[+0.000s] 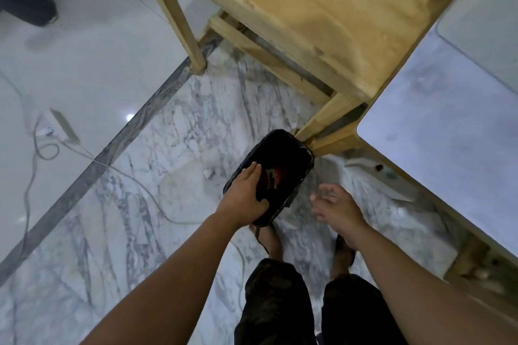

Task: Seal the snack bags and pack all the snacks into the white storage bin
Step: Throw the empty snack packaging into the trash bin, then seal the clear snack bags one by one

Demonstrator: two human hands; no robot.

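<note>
A black snack bag [269,176] was held above the marble floor [157,165], just below the centre of the view and close to the foot of a wooden table leg [322,126]. The left hand [246,196] grasped the bag at its near end, at about 7 o'clock on the pack, with fingers laid flat over the top face and the thumb curled around the lower edge. The right hand [336,207] hovered just beside the bag at its 4 o'clock side, apart from it, fingers loosely spread and holding nothing. The bag's long axis ran from 7 o'clock to 1 o'clock, its far end pointing toward the table leg; a red and white label faced up. A pale worktop [448,126] filled the 3 o'clock side. A white power strip [60,126] lay on the floor at 9 o'clock.
</note>
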